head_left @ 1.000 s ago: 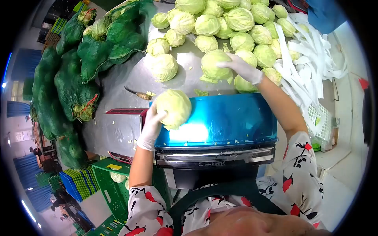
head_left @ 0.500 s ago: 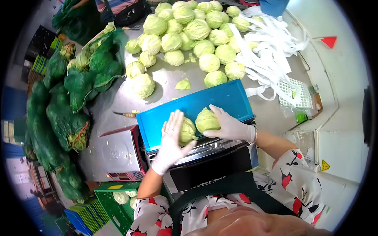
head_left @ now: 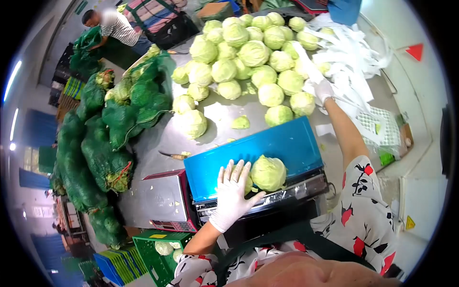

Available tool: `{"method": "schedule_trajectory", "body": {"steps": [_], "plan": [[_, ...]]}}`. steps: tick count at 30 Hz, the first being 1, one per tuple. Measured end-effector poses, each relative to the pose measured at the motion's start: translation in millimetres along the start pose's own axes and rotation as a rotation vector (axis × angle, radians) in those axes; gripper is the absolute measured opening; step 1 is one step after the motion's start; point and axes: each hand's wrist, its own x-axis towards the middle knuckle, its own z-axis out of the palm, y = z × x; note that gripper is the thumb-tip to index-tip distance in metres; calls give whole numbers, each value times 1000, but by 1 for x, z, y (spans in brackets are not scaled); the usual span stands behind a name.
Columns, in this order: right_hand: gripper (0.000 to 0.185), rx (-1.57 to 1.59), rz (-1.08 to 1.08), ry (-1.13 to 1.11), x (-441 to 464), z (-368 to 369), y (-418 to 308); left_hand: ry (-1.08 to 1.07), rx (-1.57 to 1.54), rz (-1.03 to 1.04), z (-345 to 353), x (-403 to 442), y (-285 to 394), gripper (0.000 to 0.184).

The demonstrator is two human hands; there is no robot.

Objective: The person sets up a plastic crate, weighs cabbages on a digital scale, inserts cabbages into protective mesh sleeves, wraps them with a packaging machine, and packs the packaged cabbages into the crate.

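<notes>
My left hand (head_left: 234,191), in a white glove, lies with fingers spread over the blue tray (head_left: 215,162). It rests against a pale green cabbage mostly hidden behind it. Right beside that stands a second cabbage (head_left: 268,173), fully in view and untouched by my right hand. At the far right my gloved right hand (head_left: 323,91) reaches into the heap of white strips (head_left: 349,52). Its fingers are closed on the end of a white strip (head_left: 308,64) that runs up to the left past the cabbages.
Many cabbages (head_left: 253,52) are piled at the back of the metal table. A knife (head_left: 174,155) lies left of the tray, near a scale (head_left: 162,201). Green net sacks (head_left: 103,148) line the left. Below is a green crate (head_left: 160,248). A person (head_left: 114,31) bends at the back left.
My right hand has left its cabbage on the tray and moved up and right to the white strips, taking hold of one. The left hand stays by its cabbage. The view has shifted.
</notes>
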Motion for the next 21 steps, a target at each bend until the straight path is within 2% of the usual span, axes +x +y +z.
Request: {"method": "schedule_trajectory", "body": {"steps": [1,3,4,5,7,9,11,12,13,14,15,18,20,21], "plan": [[49,-49,30,-31,9,14,5,0,-8,14,-1,0,-2,88],[43,-128,-69,-16,11,22,10,17,-36,35,-3,-1,-3,85],[38,-118,-54,-86,8,10,-4,33,-34,56,-4,-1,-4,84],[35,137,-56,-48,5,7,-5,44,-54,58,-4,-2,-5,83],[25,384,-329,262,-21,-19,-34,74,-91,55,-9,-4,-5,80],[18,654,-640,324,-87,-83,-97,164,-83,79,-12,-6,-3,75],[15,354,-1122,256,-174,-151,-148,271,36,122,-17,-8,-1,72],[15,392,-1217,44,-195,-154,-151,315,123,136,-24,-8,3,71],[20,342,-1363,-61,-233,-183,-169,359,209,153,-32,-8,6,70],[27,384,-1532,57,-264,-201,-182,399,220,110,-38,-8,9,64],[34,404,-1564,0,-285,-210,-181,421,223,96,-47,-9,8,59],[30,757,-1254,-389,-324,-230,-182,538,96,147,-56,-25,-4,37],[25,1099,-562,-760,-348,-228,-185,531,-186,20,-55,-42,7,34],[24,1266,-490,-798,-359,-232,-192,582,-225,12,-56,-48,18,37]]}}
